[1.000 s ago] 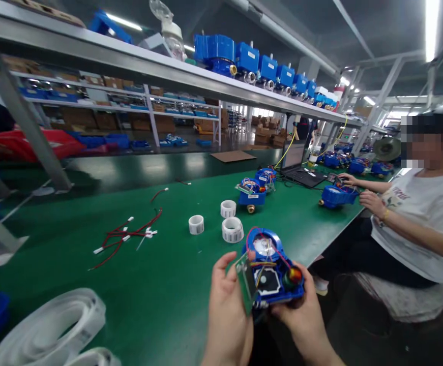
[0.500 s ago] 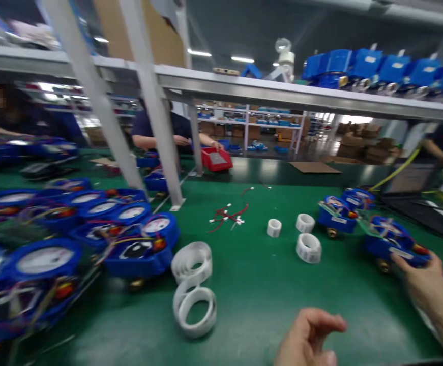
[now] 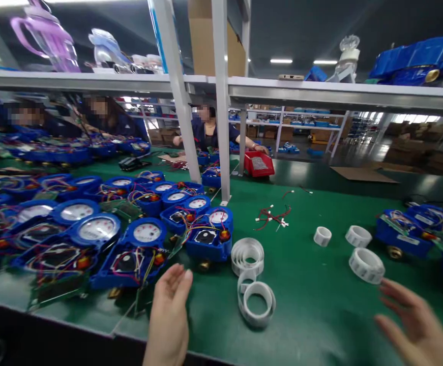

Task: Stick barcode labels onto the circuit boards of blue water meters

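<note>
My left hand point(image 3: 170, 310) is raised over the front of the bench, fingers loosely extended and nothing in them. Just beyond its fingertips lies a blue meter housing point(image 3: 129, 262) with a round white dial, loose wires and a green circuit board. Another blue meter housing point(image 3: 209, 244) with a brass fitting sits to its right. My right hand point(image 3: 415, 320), somewhat blurred, has its thumb and fingers apart and holds nothing. Its fingertips are close to a roll of white labels point(image 3: 366, 265); whether they touch cannot be told. Between the hands stands a partly unwound label roll point(image 3: 257, 305).
Several more blue housings point(image 3: 95, 229) crowd the left. Red wires with white connectors point(image 3: 272, 217) lie mid-bench. Two smaller label rolls point(image 3: 322, 236) and blue units point(image 3: 406, 234) are at right. Shelf posts point(image 3: 221, 127) rise behind; a co-worker's hand touches a red bin point(image 3: 259, 163).
The view has swung left. My right hand has let go of the blue housing at the right and is now open near the label rolls. My left hand has moved left, towards the crowded housings.
</note>
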Action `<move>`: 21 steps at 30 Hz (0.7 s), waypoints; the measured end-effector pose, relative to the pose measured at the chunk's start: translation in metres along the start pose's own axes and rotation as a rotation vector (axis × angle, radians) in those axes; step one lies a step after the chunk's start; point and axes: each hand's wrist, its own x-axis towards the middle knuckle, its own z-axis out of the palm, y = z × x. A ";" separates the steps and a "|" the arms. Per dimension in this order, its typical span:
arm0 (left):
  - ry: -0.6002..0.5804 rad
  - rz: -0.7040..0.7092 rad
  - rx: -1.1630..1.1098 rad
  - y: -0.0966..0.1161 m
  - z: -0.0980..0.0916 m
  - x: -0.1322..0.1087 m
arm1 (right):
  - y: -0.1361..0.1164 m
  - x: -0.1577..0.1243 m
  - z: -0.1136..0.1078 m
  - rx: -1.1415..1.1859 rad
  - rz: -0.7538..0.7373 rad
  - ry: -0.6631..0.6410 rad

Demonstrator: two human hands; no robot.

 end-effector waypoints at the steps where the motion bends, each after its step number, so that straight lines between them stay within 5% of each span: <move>1: -0.015 -0.037 -0.017 0.001 0.005 0.011 | -0.019 -0.001 0.022 0.033 -0.147 -0.126; 3: -0.077 -0.132 -0.050 0.003 0.017 0.026 | -0.064 0.004 0.065 0.035 -0.327 -0.459; 8: -0.185 -0.291 -0.112 0.011 0.038 0.042 | -0.141 0.050 0.137 -0.121 -0.470 -0.734; 14: -0.212 -0.400 -0.092 0.017 0.039 0.055 | -0.133 0.080 0.156 -0.244 -0.503 -0.841; 21: -0.194 -0.436 -0.012 0.011 0.049 0.049 | -0.121 0.078 0.139 -0.330 -0.452 -0.838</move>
